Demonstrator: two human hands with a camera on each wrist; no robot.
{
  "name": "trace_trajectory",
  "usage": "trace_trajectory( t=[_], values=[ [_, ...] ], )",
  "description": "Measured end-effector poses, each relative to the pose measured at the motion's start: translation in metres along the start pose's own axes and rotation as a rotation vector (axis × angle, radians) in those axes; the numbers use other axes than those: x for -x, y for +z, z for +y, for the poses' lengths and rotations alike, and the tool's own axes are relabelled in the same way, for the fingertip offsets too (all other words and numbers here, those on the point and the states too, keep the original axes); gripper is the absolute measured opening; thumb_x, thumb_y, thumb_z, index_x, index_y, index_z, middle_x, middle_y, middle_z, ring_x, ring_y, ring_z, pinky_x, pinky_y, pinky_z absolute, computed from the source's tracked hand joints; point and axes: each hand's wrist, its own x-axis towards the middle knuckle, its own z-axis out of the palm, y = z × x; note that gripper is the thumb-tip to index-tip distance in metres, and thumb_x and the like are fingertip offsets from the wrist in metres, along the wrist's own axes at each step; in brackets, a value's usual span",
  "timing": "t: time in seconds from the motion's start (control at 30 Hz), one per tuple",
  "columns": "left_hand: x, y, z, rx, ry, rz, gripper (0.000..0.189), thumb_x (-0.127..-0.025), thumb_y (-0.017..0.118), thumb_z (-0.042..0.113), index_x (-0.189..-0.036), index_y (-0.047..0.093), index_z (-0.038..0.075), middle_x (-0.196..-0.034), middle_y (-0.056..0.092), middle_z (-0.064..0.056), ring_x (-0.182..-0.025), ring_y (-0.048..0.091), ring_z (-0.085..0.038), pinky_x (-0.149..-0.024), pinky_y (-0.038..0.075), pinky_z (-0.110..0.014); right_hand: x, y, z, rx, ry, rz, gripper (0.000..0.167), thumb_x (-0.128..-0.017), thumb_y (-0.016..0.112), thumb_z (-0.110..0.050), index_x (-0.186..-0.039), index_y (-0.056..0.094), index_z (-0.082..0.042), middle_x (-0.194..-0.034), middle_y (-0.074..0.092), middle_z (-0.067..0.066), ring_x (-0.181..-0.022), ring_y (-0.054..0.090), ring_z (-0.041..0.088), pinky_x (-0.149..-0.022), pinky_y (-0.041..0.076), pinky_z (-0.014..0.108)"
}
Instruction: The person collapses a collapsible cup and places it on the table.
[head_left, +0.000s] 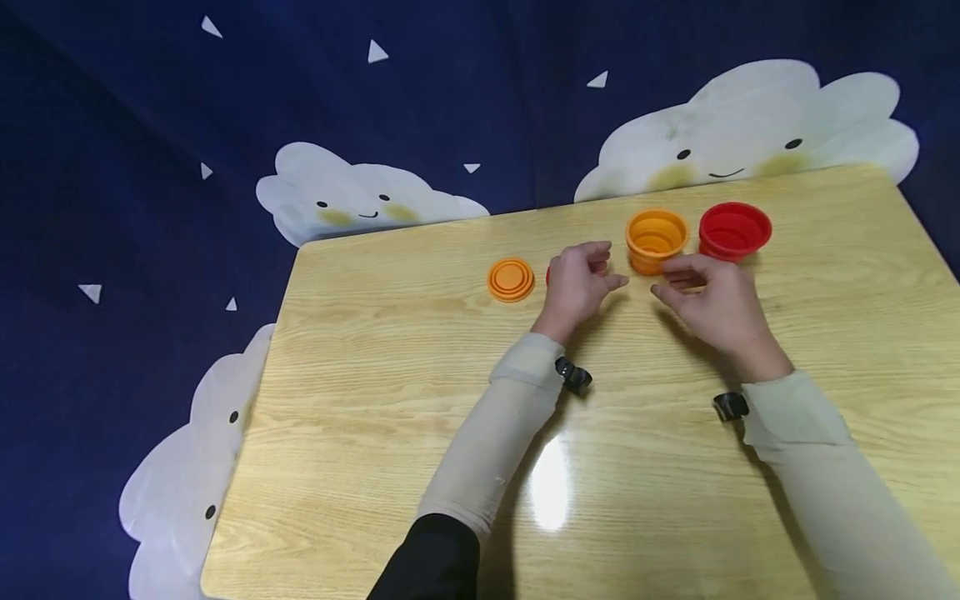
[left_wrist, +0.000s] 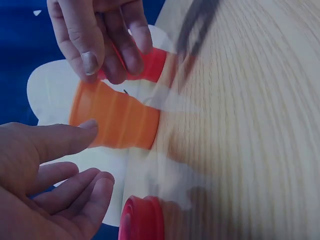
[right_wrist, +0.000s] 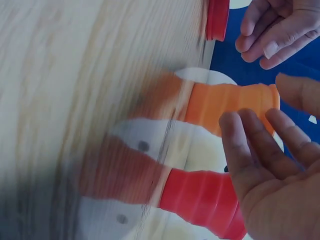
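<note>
Over there the fingers [left_wrist: 95, 202], loosely bent, wide of the thumbs [left_wrist: 60, 138] and holding nothing, belong to a left hand [head_left: 576, 283] and right hand [head_left: 715, 306] near the orange cup [head_left: 656, 237], at the left's two o'clock, upright on the desk [head_left: 360, 375], mouth up, long axis vertical, red cup [head_left: 735, 230] at its three.

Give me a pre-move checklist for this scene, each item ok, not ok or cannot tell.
1. Orange ribbed silicone-looking cup upright and expanded: ok.
2. Red ribbed silicone-looking cup upright and expanded: ok.
3. Left grip empty: ok, fingers relaxed.
4. Right grip clear of the orange cup: cannot tell, fingers overlap it in view.
5. Flat round red silicone-looking piece unobstructed in head view: not ok, left grip covers most of it.
</note>
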Motion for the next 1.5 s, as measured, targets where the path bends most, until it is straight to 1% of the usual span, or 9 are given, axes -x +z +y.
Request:
trace_trajectory(
  t=[0.03,0.1,0.33,0.43,0.6,0.77,0.97,1.17,1.5],
  values=[
    [-0.001,0.001,0.000,0.010,-0.001,0.008,0.055,-0.079,0.088,0.013,-0.130,0.069,0.007,-0.114,0.073,-0.002,-0.098,0.068,-0.007,-0.080,0.051,-0.011,0.000,-0.001,0.000,0.007,-0.002,0.023,0.032,-0.090,0.077,-0.015,-0.115,0.070,0.003,-0.108,0.071,0.020,-0.095,0.069,0.035,-0.070,0.041,0.001],
    [-0.001,0.003,0.001,0.037,0.003,0.027,0.055,-0.078,0.088,0.012,-0.129,0.069,0.006,-0.113,0.073,-0.002,-0.096,0.068,-0.007,-0.080,0.051,-0.011,-0.001,-0.001,0.001,0.016,0.008,0.065,0.030,-0.090,0.077,-0.014,-0.115,0.071,0.003,-0.108,0.071,0.021,-0.094,0.070,0.036,-0.068,0.037,-0.001],
    [-0.002,0.008,0.006,0.114,0.020,0.083,0.052,-0.078,0.088,0.010,-0.127,0.070,0.003,-0.113,0.073,-0.008,-0.096,0.068,-0.007,-0.078,0.051,-0.010,-0.006,-0.002,0.005,0.016,0.079,0.120,0.040,-0.092,0.075,-0.019,-0.123,0.067,0.006,-0.112,0.069,0.024,-0.095,0.070,0.039,-0.066,0.041,0.000],
    [-0.004,0.012,0.008,0.118,0.013,0.075,0.055,-0.078,0.088,0.010,-0.129,0.068,0.002,-0.115,0.072,-0.009,-0.099,0.069,-0.010,-0.078,0.051,-0.010,-0.008,-0.002,0.006,0.012,0.101,0.135,0.045,-0.093,0.074,-0.019,-0.127,0.064,0.007,-0.114,0.069,0.025,-0.096,0.070,0.038,-0.067,0.044,0.001],
    [-0.010,0.016,0.010,0.071,-0.023,0.039,0.064,-0.077,0.089,0.015,-0.135,0.064,0.004,-0.121,0.070,-0.006,-0.104,0.067,-0.011,-0.082,0.050,-0.011,-0.012,0.000,0.007,-0.024,0.103,0.145,0.053,-0.092,0.075,-0.019,-0.133,0.059,0.010,-0.119,0.067,0.028,-0.100,0.069,0.039,-0.067,0.043,0.000],
    [-0.013,0.018,0.013,0.072,-0.027,0.023,0.065,-0.079,0.088,0.018,-0.137,0.062,0.007,-0.125,0.069,-0.002,-0.110,0.066,-0.010,-0.084,0.050,-0.012,-0.014,0.004,0.008,-0.062,0.106,0.138,0.056,-0.092,0.074,-0.016,-0.137,0.054,0.011,-0.121,0.065,0.030,-0.103,0.068,0.041,-0.070,0.046,0.002],
    [-0.015,0.017,0.016,0.079,-0.005,0.026,0.062,-0.079,0.087,0.018,-0.136,0.064,0.008,-0.120,0.071,-0.001,-0.107,0.066,-0.008,-0.082,0.050,-0.011,-0.017,0.009,0.007,-0.086,0.105,0.154,0.055,-0.092,0.074,-0.013,-0.137,0.053,0.011,-0.123,0.064,0.029,-0.105,0.068,0.039,-0.074,0.049,0.007],
    [-0.017,0.020,0.020,0.084,0.025,0.022,0.058,-0.079,0.087,0.015,-0.133,0.066,0.007,-0.114,0.073,-0.002,-0.097,0.068,-0.007,-0.076,0.050,-0.009,-0.021,0.013,0.007,-0.137,0.131,0.151,0.054,-0.094,0.072,-0.014,-0.139,0.053,0.009,-0.124,0.065,0.026,-0.107,0.068,0.037,-0.079,0.053,0.013],
    [-0.017,0.020,0.021,0.129,0.039,0.054,0.056,-0.079,0.086,0.009,-0.131,0.066,0.002,-0.112,0.074,-0.007,-0.094,0.071,-0.011,-0.071,0.051,-0.008,-0.022,0.012,0.004,-0.146,0.132,0.161,0.053,-0.093,0.073,-0.017,-0.137,0.056,0.007,-0.122,0.066,0.024,-0.104,0.069,0.034,-0.076,0.052,0.009]
  ],
)
